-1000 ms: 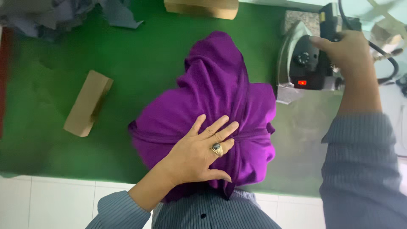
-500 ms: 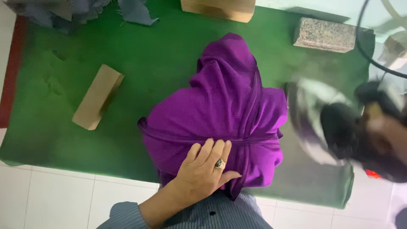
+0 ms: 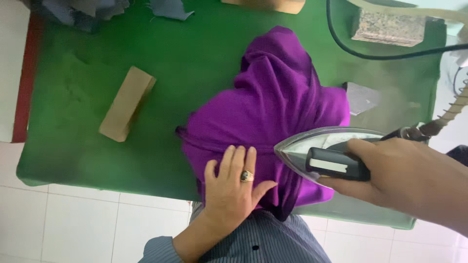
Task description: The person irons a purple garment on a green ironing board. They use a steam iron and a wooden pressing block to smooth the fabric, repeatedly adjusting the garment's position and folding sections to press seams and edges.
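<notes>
Left hand (image 3: 233, 182) flat on the purple garment (image 3: 273, 112), fingers (image 3: 237, 160) slightly spread, thumb out, ring on one finger. Right hand (image 3: 404, 175) wrapped tight around the black handle of the steam iron (image 3: 324, 146), whose tip sits over the garment's near right edge. Garment lies bunched mid-board on the green ironing pad (image 3: 122, 58); wooden block (image 3: 127, 103) well off to its left.

Green padded table (image 3: 97, 73), tan wooden block (image 3: 126, 103), speckled stone block (image 3: 388, 28), grey fabric scraps (image 3: 165, 8)
</notes>
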